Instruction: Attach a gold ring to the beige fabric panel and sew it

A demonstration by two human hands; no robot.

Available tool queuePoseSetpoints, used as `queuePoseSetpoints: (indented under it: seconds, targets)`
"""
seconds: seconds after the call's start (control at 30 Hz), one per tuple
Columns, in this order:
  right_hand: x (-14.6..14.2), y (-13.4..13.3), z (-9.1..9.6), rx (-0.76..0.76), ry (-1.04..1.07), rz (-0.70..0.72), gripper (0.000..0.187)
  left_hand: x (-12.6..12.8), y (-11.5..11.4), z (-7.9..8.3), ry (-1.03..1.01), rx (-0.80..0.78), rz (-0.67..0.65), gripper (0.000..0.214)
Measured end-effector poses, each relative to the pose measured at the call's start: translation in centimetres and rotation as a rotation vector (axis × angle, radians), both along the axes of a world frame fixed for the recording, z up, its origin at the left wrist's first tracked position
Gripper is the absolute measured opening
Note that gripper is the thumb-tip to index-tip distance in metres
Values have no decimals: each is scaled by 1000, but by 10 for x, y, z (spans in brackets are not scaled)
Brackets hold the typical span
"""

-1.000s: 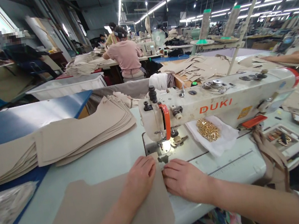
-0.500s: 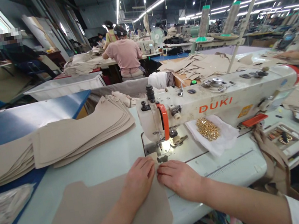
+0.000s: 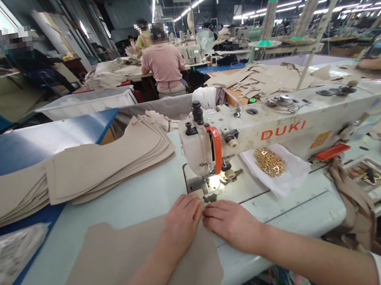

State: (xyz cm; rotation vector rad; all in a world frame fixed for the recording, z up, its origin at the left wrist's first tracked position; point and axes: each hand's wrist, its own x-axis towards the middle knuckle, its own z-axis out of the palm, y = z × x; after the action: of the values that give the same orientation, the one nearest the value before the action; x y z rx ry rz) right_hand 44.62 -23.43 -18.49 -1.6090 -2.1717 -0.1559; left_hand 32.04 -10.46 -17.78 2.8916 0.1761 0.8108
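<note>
L hand point(image 3: 183, 220) & R hand point(image 3: 230, 223) pressing flat, fingers open, on tan panel point(image 3: 123, 268), feeding edge twd presser foot point(image 3: 214, 191) just ahead; nxt needs steady guiding.

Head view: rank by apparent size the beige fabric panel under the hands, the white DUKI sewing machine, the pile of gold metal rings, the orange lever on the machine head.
1-2. Beige fabric panel and white DUKI sewing machine: similar; panel is nearer, so unsure.
3. Pile of gold metal rings.
4. Orange lever.
</note>
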Motion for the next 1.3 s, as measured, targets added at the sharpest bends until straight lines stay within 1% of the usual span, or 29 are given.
queuePoseSetpoints:
  seconds: [0.2, 0.37, 0.6, 0.8, 0.9, 1.07, 1.3]
  targets:
    - [-1, 0, 0, 39, 23, -4, 14, 0, -2, 1, 2, 10, 13, 31]
    - [-1, 0, 1, 21, 28, -9, 16, -1, -3, 0, -13, 26, 25, 29]
    - [-1, 0, 2, 24, 18, -13, 14, -2, -2, -3, -4, 29, 19, 28]
    - [-1, 2, 8, -18, -34, -28, 11, -1, -2, -2, -7, 2, 24, 29]
    - [1, 5, 10, 0, -65, -48, 12, -2, -2, -2, -20, -43, 18, 29]
    - [5, 9, 7, 22, -90, -41, 10, -4, -1, -5, -55, -98, 22, 26]
    - [5, 13, 5, 35, -118, -42, 7, -5, -2, -6, -61, -90, 25, 26]
